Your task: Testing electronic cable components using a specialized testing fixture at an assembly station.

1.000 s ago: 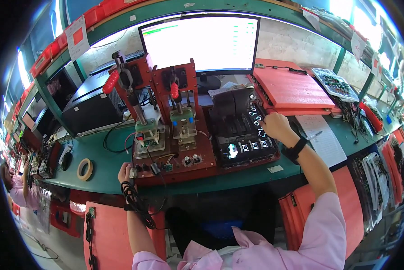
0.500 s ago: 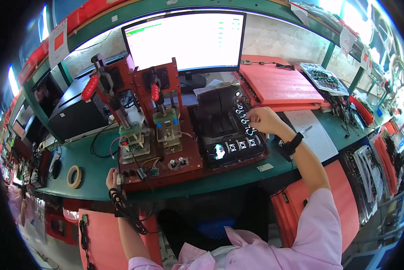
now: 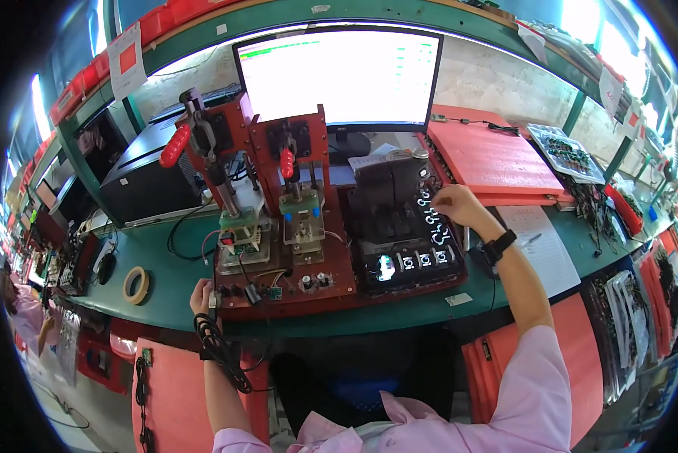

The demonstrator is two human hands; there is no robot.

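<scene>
My left hand (image 3: 201, 297) is closed at the front left corner of a red test fixture (image 3: 331, 283), around the pale plug end of a black cable (image 3: 217, 340). The cable's coiled length hangs below it along my wrist. My right hand (image 3: 460, 206) is over the right side of a black box (image 3: 373, 238) with glowing white marks, its thumb and fingers drawn together. Whatever they pinch, if anything, is too small to make out. Two toggle clamps with red handles (image 3: 175, 146) stand on the fixture above green circuit boards (image 3: 238, 220).
Behind the fixture a lit monitor (image 3: 339, 83) stands beside stacked pink foam sheets (image 3: 497, 155). A tape roll (image 3: 136, 285) lies at left on the green bench. At right are a written sheet with a pen (image 3: 539, 241) and a bundle of dark cables (image 3: 584, 204). More foam stands below the bench.
The whole view has shifted, so the bench and fixture appear farther right and slightly lower. My right hand stays by the box's glowing marks; my left hand keeps the plug at the fixture's corner.
</scene>
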